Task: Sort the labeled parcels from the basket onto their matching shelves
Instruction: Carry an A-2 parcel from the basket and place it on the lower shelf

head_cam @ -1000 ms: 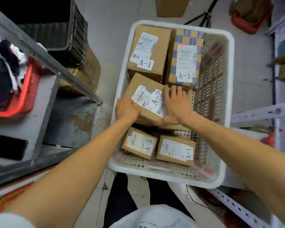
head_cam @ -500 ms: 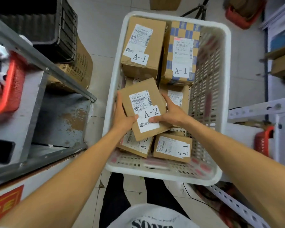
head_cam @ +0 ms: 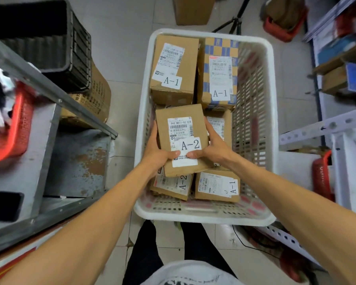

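Note:
A brown cardboard parcel labelled A-2 (head_cam: pixel 181 128) is held above the white plastic basket (head_cam: pixel 269 124). My left hand (head_cam: pixel 157 153) grips its left edge and my right hand (head_cam: pixel 212 147) grips its right edge, both thumbs pressed on its top label. Below it in the basket lie another A-2 parcel (head_cam: pixel 174 185) and an A-1 parcel (head_cam: pixel 217 186). At the far end lie a plain A-1 parcel (head_cam: pixel 174 68) and a blue-checkered A-1 parcel (head_cam: pixel 219 75). One more parcel (head_cam: pixel 220 124) is partly hidden under my right hand.
A grey metal shelf rack (head_cam: pixel 29 153) stands at the left with a red basket (head_cam: pixel 14 128) on it. A black crate (head_cam: pixel 49 38) and a cardboard box (head_cam: pixel 93 97) sit beyond it. White perforated shelf rails (head_cam: pixel 325 126) are at the right.
Both hands took hold of the A-2 parcel, lifted it off the pile and turned it label up; my left thumb has come onto its top.

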